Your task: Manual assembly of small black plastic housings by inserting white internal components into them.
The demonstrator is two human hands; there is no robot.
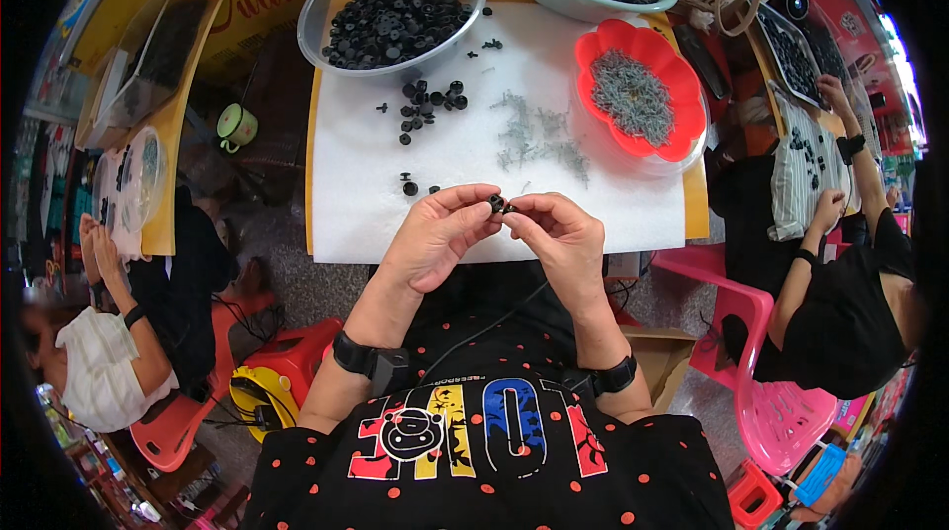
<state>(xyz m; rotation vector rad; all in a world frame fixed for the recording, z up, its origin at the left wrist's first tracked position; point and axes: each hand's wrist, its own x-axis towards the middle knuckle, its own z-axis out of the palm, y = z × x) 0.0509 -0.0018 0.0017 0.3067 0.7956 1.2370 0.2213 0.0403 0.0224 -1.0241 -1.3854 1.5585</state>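
Near the front edge of the white-covered table point(346, 214), my left hand point(435, 238) pinches a small black round plastic part point(496, 203) between thumb and fingertips. My right hand point(561, 233) meets it there, its thumb and forefinger closed on another small dark piece point(509, 209), partly hidden by the fingertips. The two pieces are touching or nearly so; I cannot tell whether they are joined. Just left of my left hand lie a few black round parts point(409, 188). Farther back is a loose group of similar black parts point(432, 100). Thin grey screws point(539, 134) lie scattered beyond my right hand.
A clear bowl point(308, 18) of black parts stands back left, a pale green basin point(563, 6) of black parts at the back. A red scalloped bowl point(591, 40) holds many screws at right. People sit at side tables, left and right, one on a pink chair point(756, 312).
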